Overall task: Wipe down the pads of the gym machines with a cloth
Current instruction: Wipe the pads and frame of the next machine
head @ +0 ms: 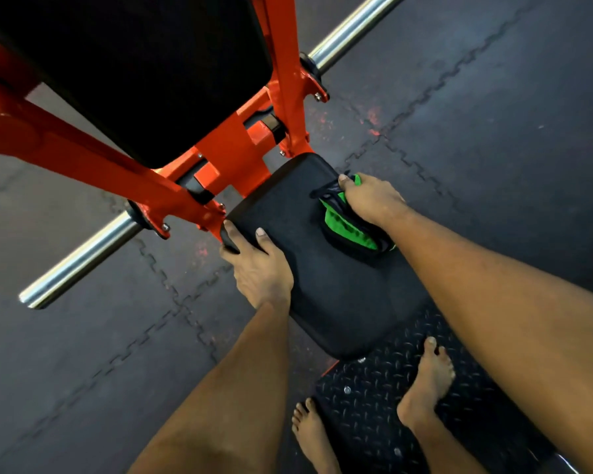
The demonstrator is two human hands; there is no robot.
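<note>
**A:** Head view first: where's the cloth?

**B:** It's bunched under my right grip (370, 200). The green-and-black cloth (351, 232) is pressed onto the seat pad (326, 302) near its right edge, my fingers curled into it.

**A:** And the left?

**B:** My left grip (257, 265) clasps the pad's left corner, thumb on top.

**A:** Handling?

**B:** The cloth looks soft and light, so I'd keep it wadded in the palm. The pad seems firm and bolted down.

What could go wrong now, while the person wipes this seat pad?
1. The cloth is bunched under the right hand, so parts of the pad may be missed, perhaps also the edge that the left hand holds.
2. A bare foot stands on the metal plate; it might slip.
</note>
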